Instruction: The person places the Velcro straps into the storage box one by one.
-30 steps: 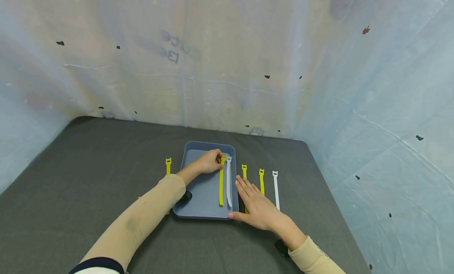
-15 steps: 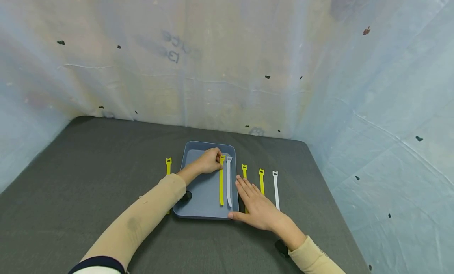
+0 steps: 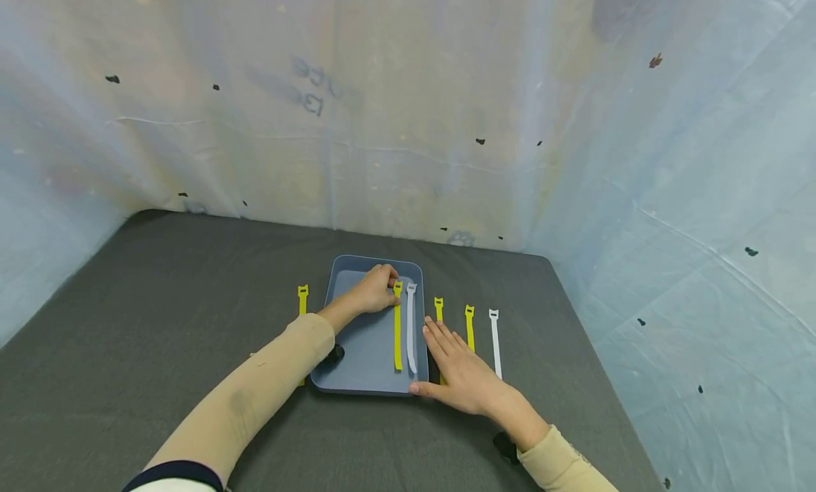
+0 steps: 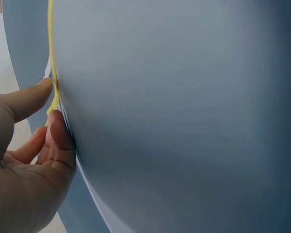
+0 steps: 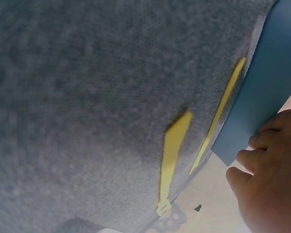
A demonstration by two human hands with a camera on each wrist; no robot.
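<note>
While the left hand [image 3: 372,291] pinches the top end of a yellow strap [image 3: 397,327] between thumb and fingers, that strap lies lengthwise inside the blue tray [image 3: 357,357], just beside a white strap [image 3: 411,329] near the tray's right wall. The left wrist view shows the thumb [image 4: 58,141] and a fingertip closed on the strap's yellow edge against the tray floor. The right hand [image 3: 464,372] lies flat on the grey table [image 3: 159,322], fingers spread and straight, its thumb touching the tray's near right corner, and it covers part of another yellow strap [image 3: 439,309]. Further right lie a yellow strap [image 3: 469,325] and a white one [image 3: 494,340]. Left of the tray, one more yellow strap [image 3: 302,299] lies on the table.
</note>
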